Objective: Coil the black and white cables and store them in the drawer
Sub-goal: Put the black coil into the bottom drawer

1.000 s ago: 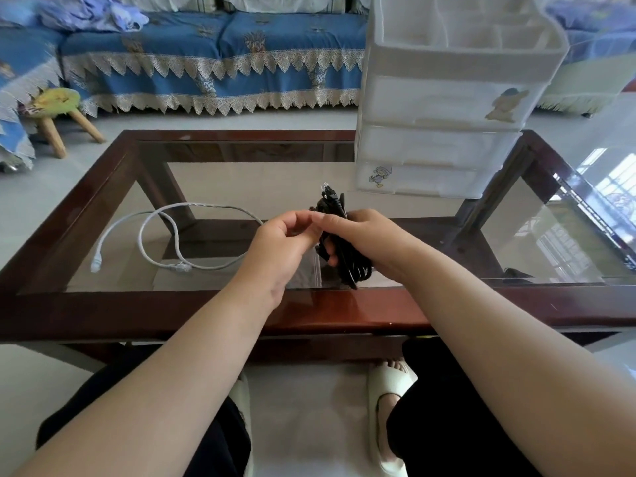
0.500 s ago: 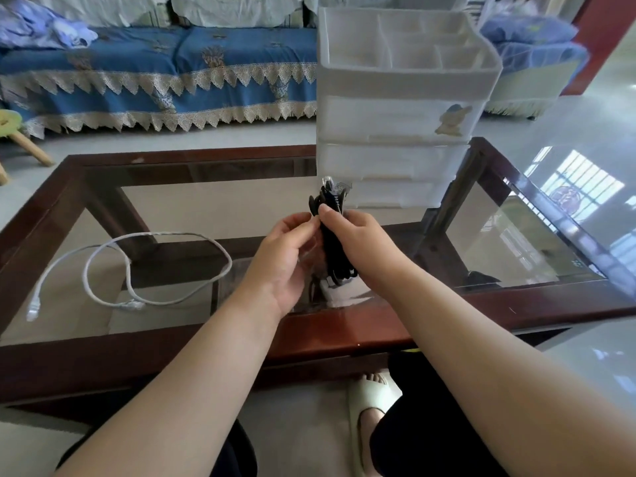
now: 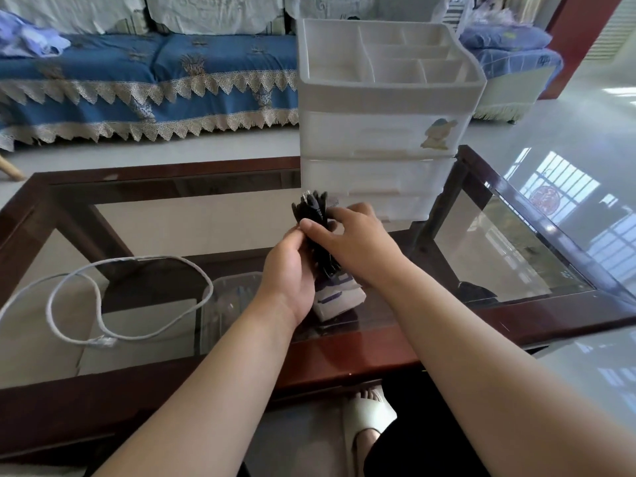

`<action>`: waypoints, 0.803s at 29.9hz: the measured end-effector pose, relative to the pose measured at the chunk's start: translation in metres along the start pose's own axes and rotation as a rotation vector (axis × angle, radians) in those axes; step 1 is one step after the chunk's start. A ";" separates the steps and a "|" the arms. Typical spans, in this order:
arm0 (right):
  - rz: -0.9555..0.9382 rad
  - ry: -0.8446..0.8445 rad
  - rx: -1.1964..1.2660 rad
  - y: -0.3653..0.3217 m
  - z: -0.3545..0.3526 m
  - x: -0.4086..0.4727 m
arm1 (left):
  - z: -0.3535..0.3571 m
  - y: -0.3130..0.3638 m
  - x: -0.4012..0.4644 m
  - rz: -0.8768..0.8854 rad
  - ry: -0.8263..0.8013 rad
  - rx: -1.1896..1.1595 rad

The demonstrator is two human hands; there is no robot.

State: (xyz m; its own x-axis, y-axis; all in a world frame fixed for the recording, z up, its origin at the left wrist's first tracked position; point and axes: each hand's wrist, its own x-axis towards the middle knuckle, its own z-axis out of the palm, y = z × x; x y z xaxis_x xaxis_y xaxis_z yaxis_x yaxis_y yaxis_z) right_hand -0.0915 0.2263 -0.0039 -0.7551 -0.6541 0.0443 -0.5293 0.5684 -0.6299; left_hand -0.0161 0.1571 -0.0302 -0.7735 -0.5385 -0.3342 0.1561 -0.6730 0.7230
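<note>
A coiled black cable (image 3: 312, 215) stands upright as a bundle above the glass table, held between both hands. My left hand (image 3: 290, 270) grips its lower part from the left. My right hand (image 3: 354, 239) pinches it from the right, thumb across the front. A white cable (image 3: 103, 304) lies in a loose loop on the glass at the left, its clear plug near the front. The white drawer unit (image 3: 378, 132) stands on the table just behind the bundle, its drawers shut.
The glass table (image 3: 344, 352) has a dark wooden frame. Below the glass sit a clear plastic container (image 3: 234, 297) and a white and blue box (image 3: 339, 299). A blue-covered sofa (image 3: 144, 80) runs along the back. My slippered foot (image 3: 368, 418) shows under the table.
The view has shifted, so the drawer unit sits nearer the middle. Both hands have carried the black bundle a little farther toward the drawer unit. The white cable has not moved on the glass.
</note>
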 end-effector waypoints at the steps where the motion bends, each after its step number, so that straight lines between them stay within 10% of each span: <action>1: 0.010 0.043 0.102 0.001 -0.001 0.005 | 0.001 0.001 0.002 -0.003 0.018 -0.015; 8: 0.796 0.080 1.401 0.051 -0.005 0.078 | 0.001 0.008 0.008 0.049 0.089 0.117; 24: 0.866 0.240 1.309 0.078 0.023 0.099 | -0.015 0.019 0.018 0.267 0.221 0.533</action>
State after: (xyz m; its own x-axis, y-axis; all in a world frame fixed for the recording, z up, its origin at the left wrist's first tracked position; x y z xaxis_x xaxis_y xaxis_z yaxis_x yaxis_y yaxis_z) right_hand -0.1986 0.1945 -0.0667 -0.7468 -0.2116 -0.6305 0.6636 -0.1759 -0.7271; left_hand -0.0181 0.1268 -0.0315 -0.5962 -0.7832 -0.1766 -0.0455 -0.1866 0.9814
